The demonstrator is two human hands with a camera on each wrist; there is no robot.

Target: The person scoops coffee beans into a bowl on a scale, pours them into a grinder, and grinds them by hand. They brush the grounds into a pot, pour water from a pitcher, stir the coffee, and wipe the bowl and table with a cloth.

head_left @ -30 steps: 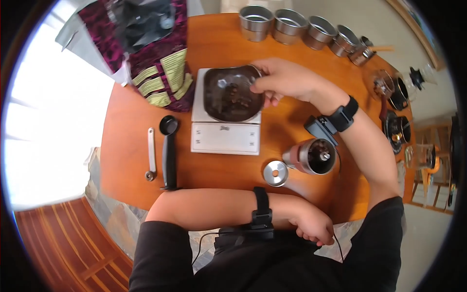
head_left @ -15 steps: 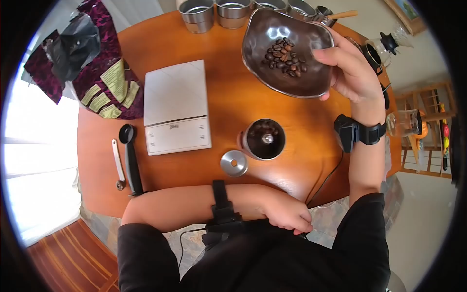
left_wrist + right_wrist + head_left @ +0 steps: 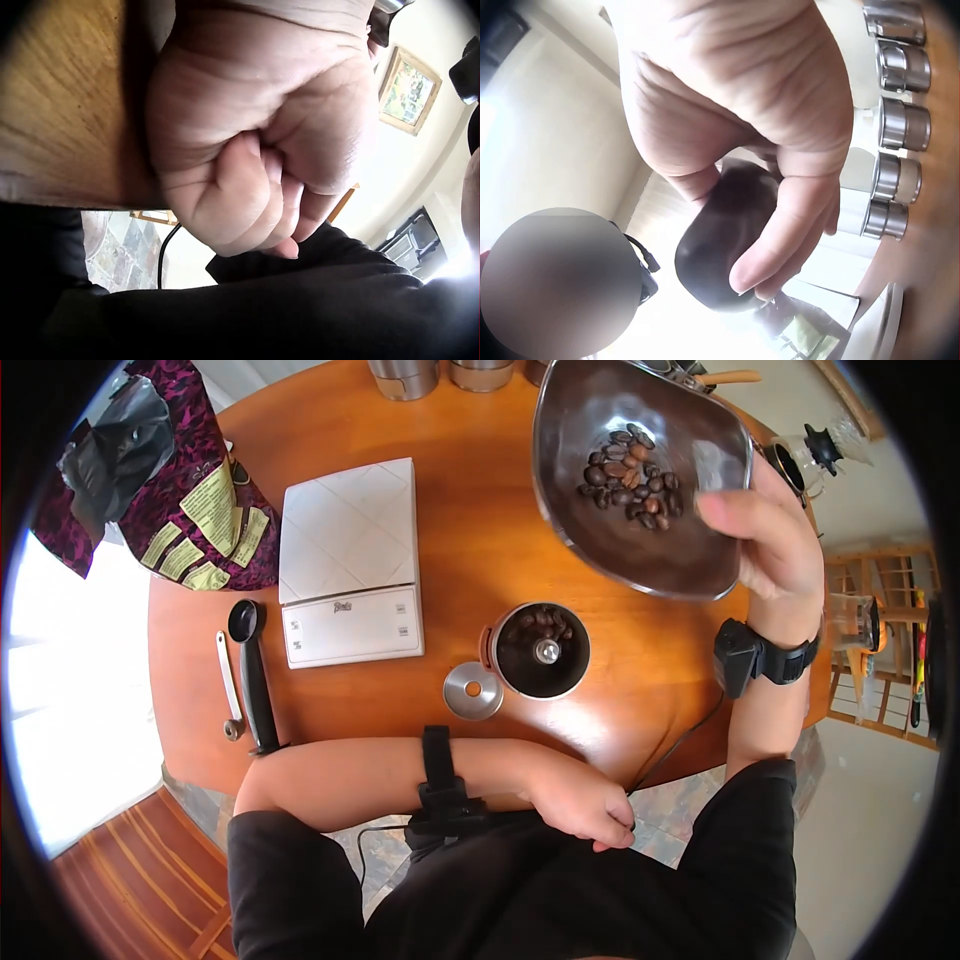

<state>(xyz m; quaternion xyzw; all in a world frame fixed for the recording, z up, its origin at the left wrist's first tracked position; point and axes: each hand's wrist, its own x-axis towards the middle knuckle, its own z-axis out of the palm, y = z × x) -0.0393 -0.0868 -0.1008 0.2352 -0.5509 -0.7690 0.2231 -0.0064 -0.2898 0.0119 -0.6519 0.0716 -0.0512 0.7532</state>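
Note:
My right hand (image 3: 785, 545) holds a dark brown dish (image 3: 640, 565) by its right side, thumb over the rim and fingers beneath. Several coffee beans (image 3: 630, 475) lie in the dish, which is raised above the table and tilted toward me. In the right wrist view, the fingers (image 3: 787, 232) grip its dark underside. Below and to the left stands a coffee grinder (image 3: 540, 680) without its lid, beans inside around a metal shaft. My left hand (image 3: 585, 805) rests near the table's front edge; the left wrist view shows its fingers (image 3: 244, 195) curled into the palm, holding nothing.
A silver disc with a hole (image 3: 472, 691) lies beside the grinder. Left of it are a white scale (image 3: 350, 560), a black scoop (image 3: 255, 680), a crank handle (image 3: 229, 685) and a purple bag (image 3: 200, 490). Metal cups (image 3: 403, 378) line the back; glassware (image 3: 855, 622) stands at right.
My right hand has lifted the dish off the scale and carried it right, tilting it toward me. The left hand has stayed near the table's front edge. The head view has shifted.

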